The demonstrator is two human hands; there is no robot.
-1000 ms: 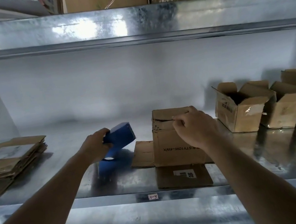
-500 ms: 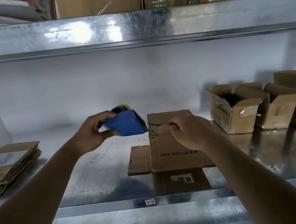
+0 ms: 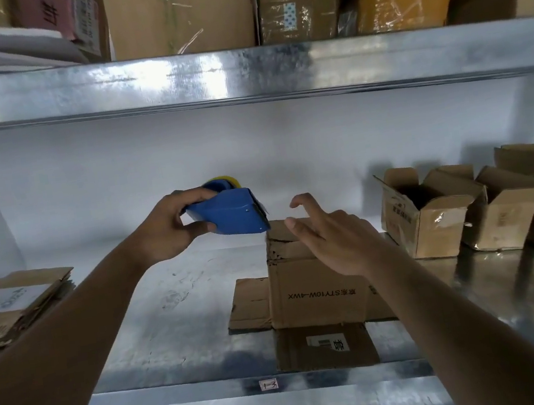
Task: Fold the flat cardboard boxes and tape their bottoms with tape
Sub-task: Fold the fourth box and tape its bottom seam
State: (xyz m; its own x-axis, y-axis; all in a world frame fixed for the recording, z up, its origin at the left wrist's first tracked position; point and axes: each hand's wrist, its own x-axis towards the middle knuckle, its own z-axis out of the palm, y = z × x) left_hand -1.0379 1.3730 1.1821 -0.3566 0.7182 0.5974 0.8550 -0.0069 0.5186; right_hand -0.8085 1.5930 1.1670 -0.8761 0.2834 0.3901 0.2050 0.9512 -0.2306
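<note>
A small cardboard box [image 3: 313, 290] stands upside down on the metal shelf [image 3: 172, 320], its bottom flaps folded shut on top and its other flaps spread flat beneath it. My left hand [image 3: 165, 228] grips a blue tape dispenser [image 3: 231, 216] with a yellow-cored roll, its toothed edge just above the box's top left corner. My right hand [image 3: 330, 238] hovers over the box top with fingers spread and holds nothing.
A stack of flat cardboard boxes [image 3: 11, 306] lies at the shelf's left. Several folded boxes [image 3: 430, 212] with open tops stand at the right. The upper shelf [image 3: 239, 71] carries larger taped cartons [image 3: 181, 10]. A white wall closes the back.
My left hand has lifted the dispenser from the shelf and carried it right to the box's top edge. My right hand has let go of the top flaps and opened above them.
</note>
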